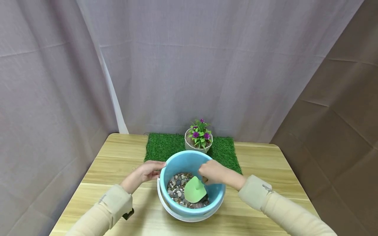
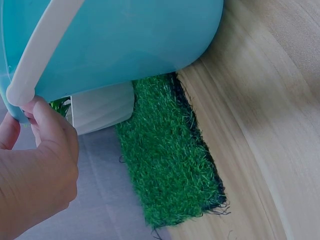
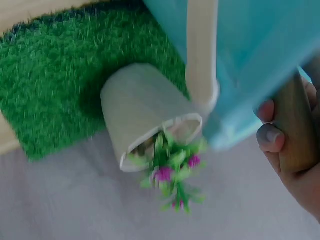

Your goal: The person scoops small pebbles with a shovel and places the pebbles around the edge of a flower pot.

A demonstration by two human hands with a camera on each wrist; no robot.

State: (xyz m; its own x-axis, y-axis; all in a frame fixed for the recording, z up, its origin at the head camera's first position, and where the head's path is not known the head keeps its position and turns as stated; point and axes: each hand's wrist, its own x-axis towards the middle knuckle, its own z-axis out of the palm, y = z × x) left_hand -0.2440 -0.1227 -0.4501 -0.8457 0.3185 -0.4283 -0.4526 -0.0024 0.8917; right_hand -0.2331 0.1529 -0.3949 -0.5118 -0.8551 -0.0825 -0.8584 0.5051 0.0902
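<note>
A light blue bucket (image 1: 189, 157) stands on the table with pebbles (image 1: 177, 186) in its bottom. My left hand (image 1: 149, 170) pinches the bucket's left rim between thumb and fingers, close to where the white bail handle (image 2: 45, 47) joins it. Inside the bucket on the right, my right hand (image 1: 214, 172) grips a small green hand shovel (image 1: 195, 191). Its wooden handle (image 3: 295, 130) lies within the curled fingers in the right wrist view. The green blade is down at the pebbles, and whether it carries any cannot be told.
Behind the bucket, a white pot (image 3: 145, 107) with a purple-flowered plant (image 1: 201, 135) stands on a green artificial grass mat (image 1: 165, 144). The wooden table (image 1: 124, 147) meets grey curtains (image 1: 206, 65) at the back. The bucket's white handle hangs down at its front.
</note>
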